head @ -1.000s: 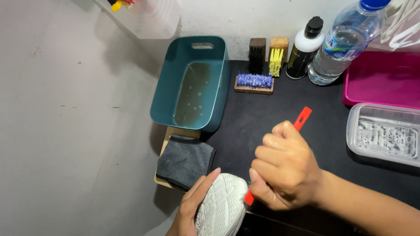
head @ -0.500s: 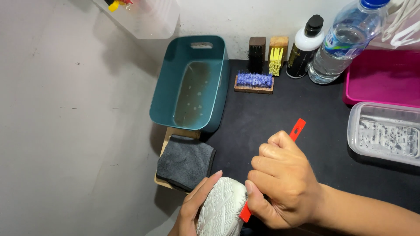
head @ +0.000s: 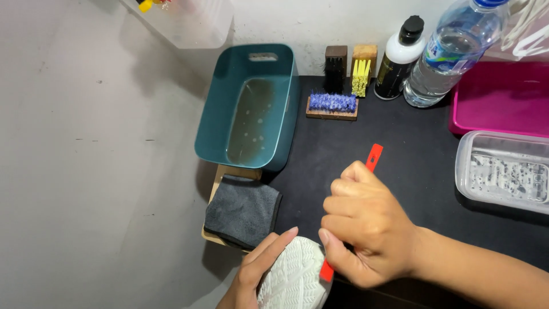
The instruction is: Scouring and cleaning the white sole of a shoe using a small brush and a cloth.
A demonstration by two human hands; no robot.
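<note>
Your right hand (head: 366, 229) fists around a slim red plastic-handled tool (head: 373, 156), long axis slanting up-right, lower end against the white textured shoe (head: 294, 280). Your left hand (head: 257, 274) grips that shoe at the black tabletop's (head: 412, 143) near edge. Grey wall left.

Three brushes (head: 332, 106) stand or lie by the wall, beside two bottles (head: 398, 58). There is one teal tub (head: 217, 114), one grey cloth (head: 243, 210), one pink tray (head: 503, 97), one clear tray (head: 506, 171), one shoe (head: 294, 280).
</note>
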